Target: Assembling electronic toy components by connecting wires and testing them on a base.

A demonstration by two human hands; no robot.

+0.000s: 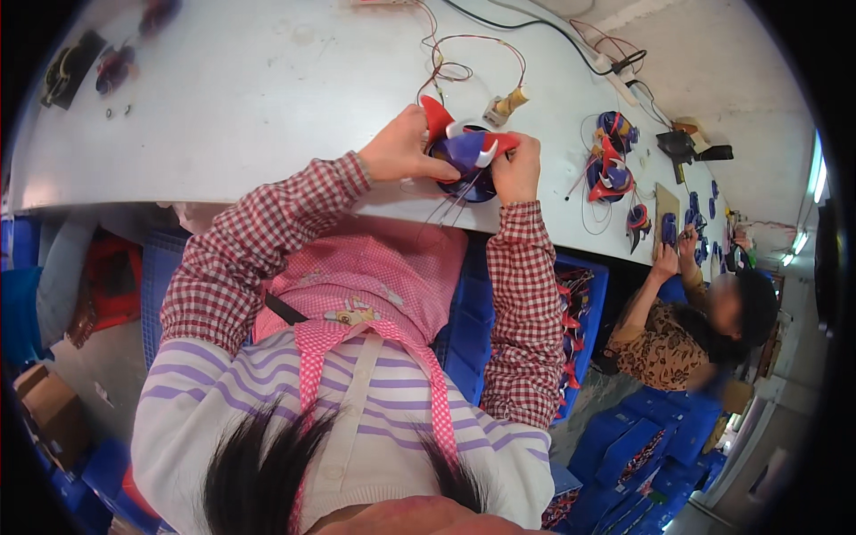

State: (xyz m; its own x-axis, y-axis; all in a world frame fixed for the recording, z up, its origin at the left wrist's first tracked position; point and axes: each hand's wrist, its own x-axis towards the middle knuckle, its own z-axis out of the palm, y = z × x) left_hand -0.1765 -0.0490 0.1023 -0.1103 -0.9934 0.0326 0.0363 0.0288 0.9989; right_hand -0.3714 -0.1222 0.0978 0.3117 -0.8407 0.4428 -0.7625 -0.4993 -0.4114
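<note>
Near the front edge of the table I hold a blue, red and white plastic toy part [465, 150] with curved, horn-like red tips. My left hand [399, 149] closes round its left side, thumb low on the blue and fingers by the upright red tip. The red tip on the right is pinched in my right hand [518, 169], whose fingertips are partly hidden. Under the part shows a dark blue round base [478, 186], with thin wires hanging from it toward the table edge. How part and base are joined, I cannot tell.
Beyond my hands lie a yellowish cylinder on a small block [506, 105] and looping red wires [455, 69]. Several similar toy assemblies [612, 174] stand to the right. Farther right, a co-worker [678, 330] handles parts. Blue crates [584, 357] fill the space below the table.
</note>
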